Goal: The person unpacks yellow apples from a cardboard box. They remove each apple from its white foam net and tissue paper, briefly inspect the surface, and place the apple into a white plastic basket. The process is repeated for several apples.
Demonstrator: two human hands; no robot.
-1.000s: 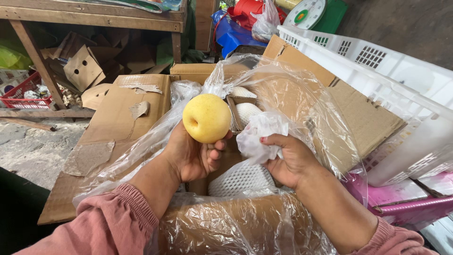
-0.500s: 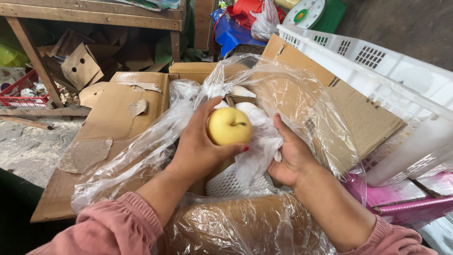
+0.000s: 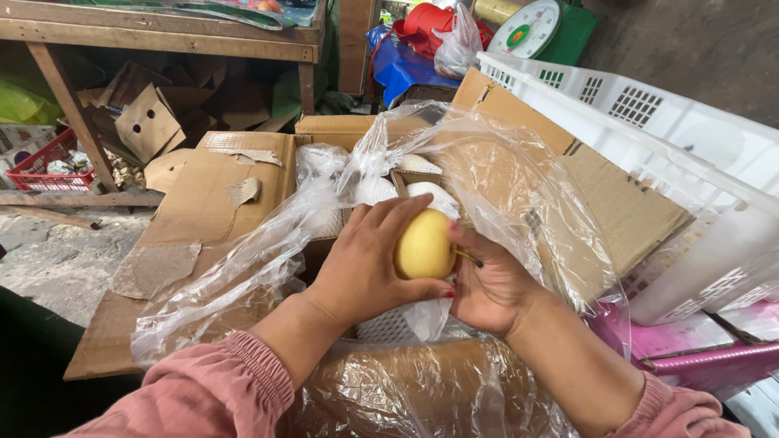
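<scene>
Left hand (image 3: 365, 268) curled around yellow pear (image 3: 424, 246), right hand (image 3: 491, 284) cupped against it, fingers touching white foam net (image 3: 398, 323).

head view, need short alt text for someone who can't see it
Two hands, left hand and right hand, hold a yellow pear over an open cardboard box lined with clear plastic. A white crate stands to the right.

Brown cardboard box (image 3: 243, 186), clear plastic liner (image 3: 503, 186); smaller boxes (image 3: 150, 122) behind, perhaps empty.
</scene>
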